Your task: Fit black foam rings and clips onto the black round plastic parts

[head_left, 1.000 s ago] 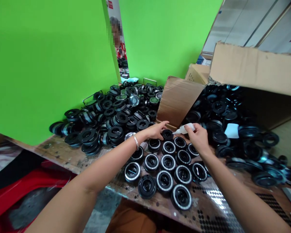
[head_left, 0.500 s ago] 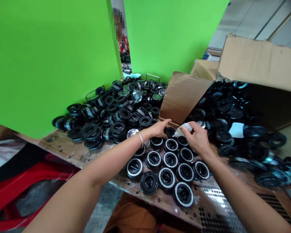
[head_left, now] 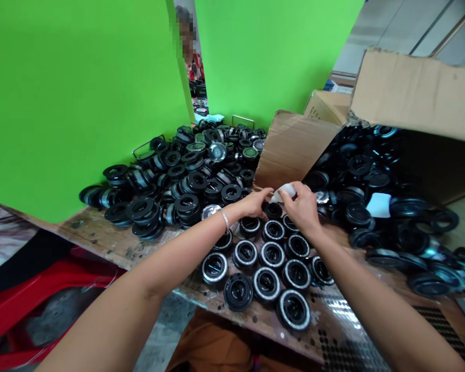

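Observation:
In my right hand (head_left: 301, 206) is a small white squeeze bottle (head_left: 284, 193), pinched between thumb and fingers and tilted with its tip down to the left. The tip is over a black round part (head_left: 273, 210) on the table. My left hand (head_left: 258, 202), with a bracelet at the wrist, grips the far left edge of that part between thumb and fingers. Toward me stand several similar black round parts (head_left: 272, 254), most with a pale ring on top. One near the front, a plain black part (head_left: 238, 292), shows no pale ring.
A large heap of black round parts (head_left: 194, 160) covers the back left of the table (head_left: 101, 237). At right, an open cardboard box (head_left: 414, 93) lies with more parts spilling out. Green panels (head_left: 81, 103) stand behind; a person (head_left: 194, 67) shows through the gap. A red chair (head_left: 50, 289) is at lower left.
My right hand has moved left with the bottle, whose tip has gone from the part's right side to its far side. My left hand has stayed almost in place.

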Motion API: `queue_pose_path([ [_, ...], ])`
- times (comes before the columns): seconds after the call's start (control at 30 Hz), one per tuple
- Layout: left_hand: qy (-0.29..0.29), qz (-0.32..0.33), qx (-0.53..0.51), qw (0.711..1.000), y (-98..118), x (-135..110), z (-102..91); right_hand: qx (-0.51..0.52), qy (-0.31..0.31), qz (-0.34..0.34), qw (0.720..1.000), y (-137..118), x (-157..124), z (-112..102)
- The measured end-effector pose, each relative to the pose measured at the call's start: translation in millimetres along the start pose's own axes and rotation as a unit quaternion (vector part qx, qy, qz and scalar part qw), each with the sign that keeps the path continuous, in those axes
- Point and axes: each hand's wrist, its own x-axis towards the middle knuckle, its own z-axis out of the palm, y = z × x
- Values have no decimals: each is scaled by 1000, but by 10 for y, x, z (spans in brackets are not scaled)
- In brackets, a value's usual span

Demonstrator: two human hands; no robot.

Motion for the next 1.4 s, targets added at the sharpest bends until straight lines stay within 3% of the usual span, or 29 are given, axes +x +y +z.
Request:
queue_pose_path([
  [0.33,4,9,-4,1000,-12,6,12,-77,18,-35,996,-6,0,41],
  [0.8,-10,-10,8,1000,26,5,-1,60,35,143,987,245,62,-90],
  [0.9,-6,-6,10,1000,25,-8,-1,167,62,235,955,346,64,-190],
  [1.0,0,-1,12,1000,26,-25,7,331,53,338,879,409,-12,-345],
  [1.1,3,4,12,1000,36,-39,17,443,27,376,813,441,-179,-522],
  [1.4,3,-6,35,999,108,-56,-19,508,23,422,751,531,-665,-891],
])
